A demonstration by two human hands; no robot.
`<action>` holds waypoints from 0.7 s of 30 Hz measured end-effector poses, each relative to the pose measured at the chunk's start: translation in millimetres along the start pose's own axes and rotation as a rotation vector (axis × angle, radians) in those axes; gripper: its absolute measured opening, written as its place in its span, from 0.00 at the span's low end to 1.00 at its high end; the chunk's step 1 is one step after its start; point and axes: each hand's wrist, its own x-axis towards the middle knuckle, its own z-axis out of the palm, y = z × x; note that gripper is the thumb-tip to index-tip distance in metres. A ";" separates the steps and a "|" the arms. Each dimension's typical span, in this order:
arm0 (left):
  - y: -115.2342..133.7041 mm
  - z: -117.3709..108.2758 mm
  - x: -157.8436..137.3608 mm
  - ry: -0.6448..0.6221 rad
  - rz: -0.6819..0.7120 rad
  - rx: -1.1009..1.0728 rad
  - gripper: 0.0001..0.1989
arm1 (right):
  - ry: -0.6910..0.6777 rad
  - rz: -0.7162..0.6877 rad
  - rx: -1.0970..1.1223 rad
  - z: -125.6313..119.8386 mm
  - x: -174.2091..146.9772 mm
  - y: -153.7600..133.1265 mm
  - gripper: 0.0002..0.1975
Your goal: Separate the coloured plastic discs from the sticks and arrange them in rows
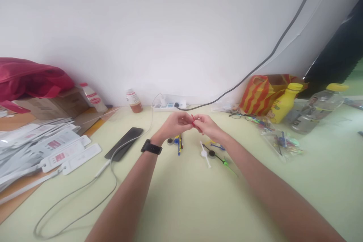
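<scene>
My left hand (pixel 180 124), with a black watch (pixel 151 147) on its wrist, and my right hand (pixel 208 125) meet fingertip to fingertip above the table. Both pinch a small red plastic piece (pixel 193 118), mostly covered by the fingers. Below the left hand lie blue and yellow plastic sticks (pixel 179 145) and a round black-and-grey piece (pixel 169 141). Under the right hand are a white stick-shaped piece with a round middle (pixel 204 154), a similar black one (pixel 211 153) with a green end (pixel 227 164), and a blue piece (pixel 217 146) partly hidden by the arm.
A phone (pixel 124 143) with a white cable lies left, beside stacked white tags (pixel 56 147). A brown drink bottle (pixel 134 101) and power strip (pixel 170 105) stand by the wall. At right are a striped bag (pixel 255 94), yellow bottle (pixel 285 104), clear bottle (pixel 317 109) and bagged plastic pieces (pixel 283 143).
</scene>
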 end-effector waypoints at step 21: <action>-25.1 -26.5 -11.3 -0.027 -0.142 0.644 0.19 | -0.540 0.189 -0.904 -77.1 -14.5 -22.7 0.10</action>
